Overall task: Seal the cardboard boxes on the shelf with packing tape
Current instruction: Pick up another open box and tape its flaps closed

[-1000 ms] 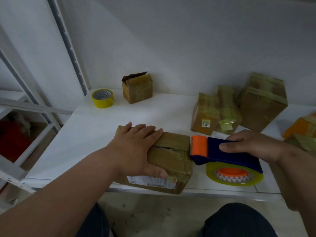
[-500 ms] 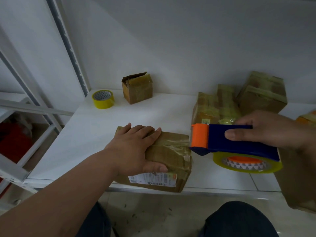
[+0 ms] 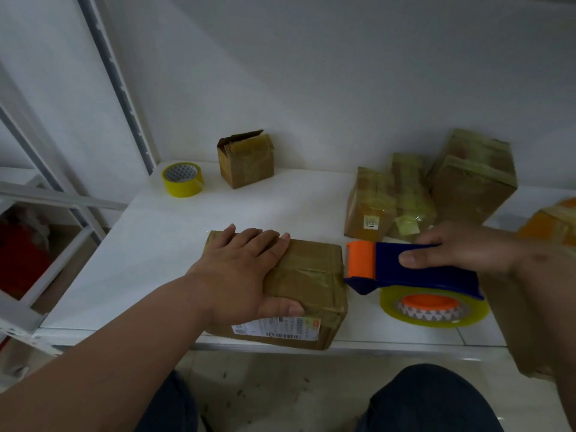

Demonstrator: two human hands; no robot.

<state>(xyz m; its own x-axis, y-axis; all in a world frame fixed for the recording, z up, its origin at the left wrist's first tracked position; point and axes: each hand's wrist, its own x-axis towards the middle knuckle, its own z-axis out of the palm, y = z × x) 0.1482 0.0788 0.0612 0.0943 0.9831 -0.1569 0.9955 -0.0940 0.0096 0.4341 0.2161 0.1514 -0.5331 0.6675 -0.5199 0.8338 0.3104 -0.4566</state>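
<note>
A brown cardboard box (image 3: 311, 275) with a white label lies at the front edge of the white shelf (image 3: 156, 244). My left hand (image 3: 243, 272) presses flat on its top, thumb over the near side. A blue and orange tape dispenser (image 3: 405, 269) with a yellowish tape roll under it is gripped by my right hand (image 3: 461, 247). The dispenser's orange head touches the box's right edge. Tape strips run across the box top.
A small open-flapped box (image 3: 246, 160) and a yellow tape roll (image 3: 182, 179) stand at the back left. Taped boxes (image 3: 405, 198) cluster at the back right, with an orange package (image 3: 551, 222) at the far right. A metal shelf upright (image 3: 124, 98) rises on the left.
My right hand lifted the dispenser off the box's right side, then lowered it back against the right edge. My left hand has stayed pressed on the box.
</note>
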